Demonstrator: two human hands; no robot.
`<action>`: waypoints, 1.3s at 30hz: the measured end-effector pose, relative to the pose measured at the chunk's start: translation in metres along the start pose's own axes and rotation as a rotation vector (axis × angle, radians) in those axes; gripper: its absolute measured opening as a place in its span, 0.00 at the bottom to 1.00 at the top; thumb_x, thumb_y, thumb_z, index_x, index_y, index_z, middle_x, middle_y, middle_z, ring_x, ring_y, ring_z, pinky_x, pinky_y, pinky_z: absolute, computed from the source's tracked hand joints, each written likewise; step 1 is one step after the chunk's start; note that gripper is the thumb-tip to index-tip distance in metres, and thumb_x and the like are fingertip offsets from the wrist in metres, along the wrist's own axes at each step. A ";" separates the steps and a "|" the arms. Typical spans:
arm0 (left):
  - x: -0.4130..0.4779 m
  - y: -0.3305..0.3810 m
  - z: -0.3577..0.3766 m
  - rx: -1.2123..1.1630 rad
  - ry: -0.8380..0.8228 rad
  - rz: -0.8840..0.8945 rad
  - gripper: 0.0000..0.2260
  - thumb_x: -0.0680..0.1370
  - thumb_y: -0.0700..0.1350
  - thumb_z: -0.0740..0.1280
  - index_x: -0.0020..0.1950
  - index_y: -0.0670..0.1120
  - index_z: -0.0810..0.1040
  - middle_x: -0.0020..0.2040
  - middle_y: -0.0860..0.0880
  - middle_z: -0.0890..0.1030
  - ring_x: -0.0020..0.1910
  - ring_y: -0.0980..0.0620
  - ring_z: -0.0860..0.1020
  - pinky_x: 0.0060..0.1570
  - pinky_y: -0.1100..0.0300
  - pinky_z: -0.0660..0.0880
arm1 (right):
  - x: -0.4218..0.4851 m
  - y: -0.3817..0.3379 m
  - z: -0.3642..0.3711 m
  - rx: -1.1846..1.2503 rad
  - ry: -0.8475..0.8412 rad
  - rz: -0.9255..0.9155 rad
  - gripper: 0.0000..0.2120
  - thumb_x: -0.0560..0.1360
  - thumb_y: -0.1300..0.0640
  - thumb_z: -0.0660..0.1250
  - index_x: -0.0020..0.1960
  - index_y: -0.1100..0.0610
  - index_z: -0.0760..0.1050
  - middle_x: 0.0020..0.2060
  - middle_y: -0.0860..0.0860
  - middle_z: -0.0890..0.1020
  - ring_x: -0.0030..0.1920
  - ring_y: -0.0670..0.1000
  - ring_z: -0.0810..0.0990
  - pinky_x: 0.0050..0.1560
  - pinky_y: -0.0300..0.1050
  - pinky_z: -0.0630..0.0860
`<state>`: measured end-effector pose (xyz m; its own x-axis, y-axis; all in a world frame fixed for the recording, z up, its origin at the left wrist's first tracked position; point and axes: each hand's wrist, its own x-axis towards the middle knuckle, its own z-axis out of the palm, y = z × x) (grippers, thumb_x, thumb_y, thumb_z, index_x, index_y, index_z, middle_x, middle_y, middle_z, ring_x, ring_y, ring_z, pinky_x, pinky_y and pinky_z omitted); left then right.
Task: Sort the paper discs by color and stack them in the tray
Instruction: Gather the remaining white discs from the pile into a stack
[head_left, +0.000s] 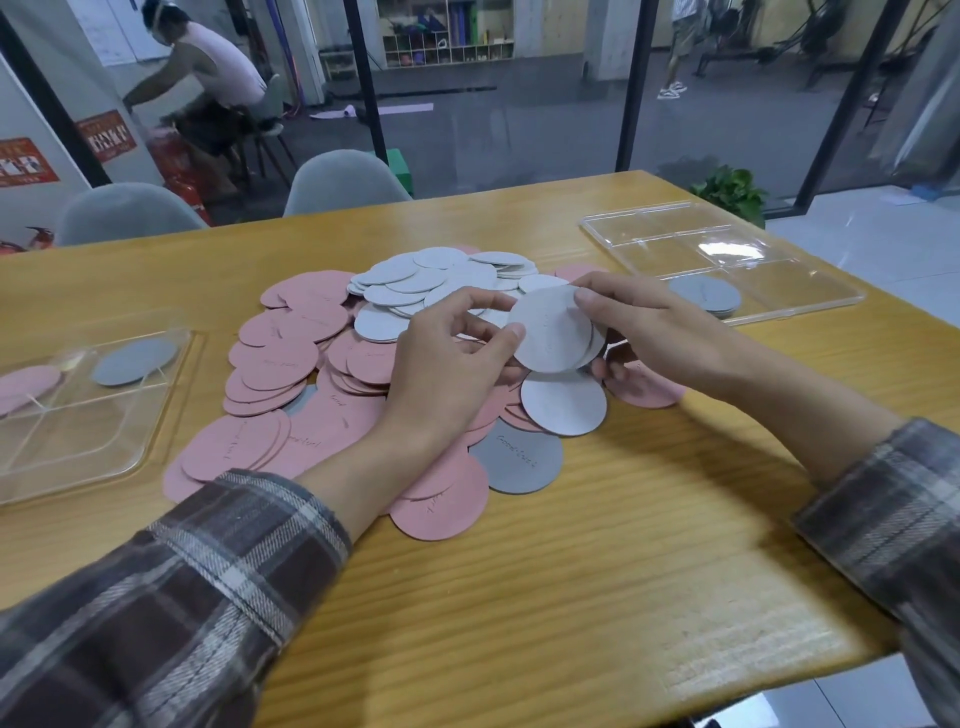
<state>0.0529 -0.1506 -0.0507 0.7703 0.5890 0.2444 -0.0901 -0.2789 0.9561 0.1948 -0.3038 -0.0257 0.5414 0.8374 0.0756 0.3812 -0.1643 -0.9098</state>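
A heap of paper discs lies mid-table: pink discs on the left and front, white discs at the back, and a dark grey disc at the front. Both hands hold a small stack of white discs above the heap. My left hand pinches its left edge and my right hand grips its right side. A clear tray at the right holds a grey stack. Another clear tray at the left holds a grey disc and pink discs.
The wooden table has bare room in front of the heap. Two grey chairs stand behind the table. A potted plant sits past the far right corner. A person sits in the background on the left.
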 end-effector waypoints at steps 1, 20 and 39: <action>0.000 0.000 0.000 0.004 0.005 -0.006 0.07 0.79 0.39 0.73 0.55 0.48 0.83 0.41 0.44 0.83 0.38 0.45 0.87 0.49 0.48 0.85 | -0.001 -0.001 0.000 -0.016 -0.009 -0.007 0.14 0.85 0.50 0.57 0.57 0.58 0.75 0.36 0.54 0.76 0.35 0.56 0.75 0.35 0.53 0.70; -0.005 0.003 0.003 0.226 0.056 0.098 0.09 0.75 0.44 0.78 0.53 0.49 0.83 0.39 0.51 0.85 0.36 0.55 0.84 0.46 0.51 0.84 | 0.003 0.007 -0.002 -0.214 -0.028 -0.121 0.05 0.84 0.56 0.60 0.52 0.48 0.73 0.37 0.48 0.77 0.35 0.48 0.77 0.35 0.44 0.74; -0.007 -0.003 0.004 0.283 -0.177 0.175 0.05 0.73 0.47 0.79 0.46 0.51 0.86 0.40 0.54 0.83 0.36 0.58 0.75 0.44 0.60 0.74 | 0.005 0.009 -0.012 -0.453 0.167 -0.142 0.07 0.82 0.53 0.62 0.60 0.49 0.71 0.48 0.49 0.82 0.41 0.59 0.83 0.42 0.61 0.80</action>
<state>0.0499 -0.1567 -0.0563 0.8583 0.3805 0.3443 -0.0710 -0.5764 0.8141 0.2096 -0.3072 -0.0287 0.5587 0.7793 0.2837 0.7269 -0.2955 -0.6199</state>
